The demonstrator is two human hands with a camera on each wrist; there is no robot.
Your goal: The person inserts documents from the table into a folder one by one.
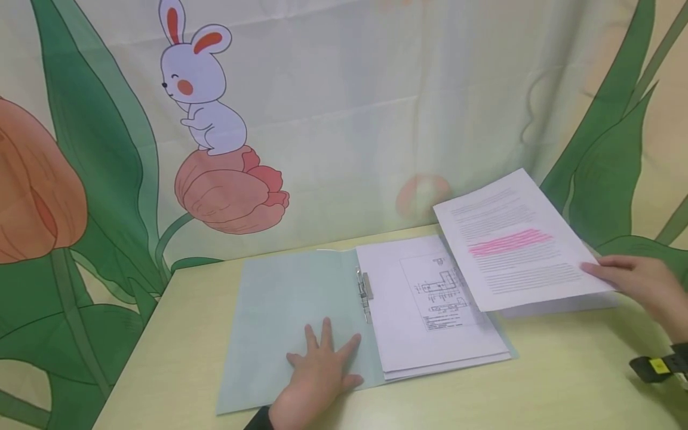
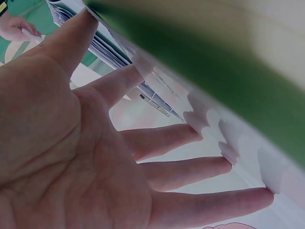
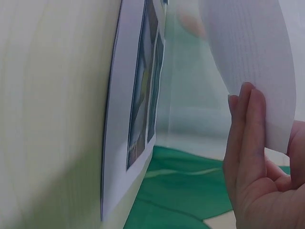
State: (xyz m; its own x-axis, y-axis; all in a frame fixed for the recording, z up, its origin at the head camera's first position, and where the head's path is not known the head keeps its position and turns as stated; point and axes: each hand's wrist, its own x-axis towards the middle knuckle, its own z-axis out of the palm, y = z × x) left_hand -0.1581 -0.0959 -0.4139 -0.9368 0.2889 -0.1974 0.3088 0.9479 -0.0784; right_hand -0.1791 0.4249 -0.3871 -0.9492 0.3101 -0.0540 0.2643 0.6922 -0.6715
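A pale green folder (image 1: 274, 310) lies spread on the table, its inside facing up. My left hand (image 1: 319, 373) rests on its left cover with the fingers spread; the left wrist view shows the fingertips touching the cover. Beside the spine is a metal lever clip (image 1: 366, 294), and a stack of white sheets (image 1: 400, 334) with a line drawing on top lies on the right side. Between thumb and fingers my right hand (image 1: 642, 280) pinches a printed paper sheet (image 1: 510, 269) with pink highlighted lines. This sheet is raised and tilted, covering part of the stack.
Under the raised sheet, another paper with printed pictures (image 3: 114, 162) lies on the light wooden table (image 1: 172, 352), right of the folder. Behind the table hangs a curtain (image 1: 344, 119) printed with a rabbit and tulips.
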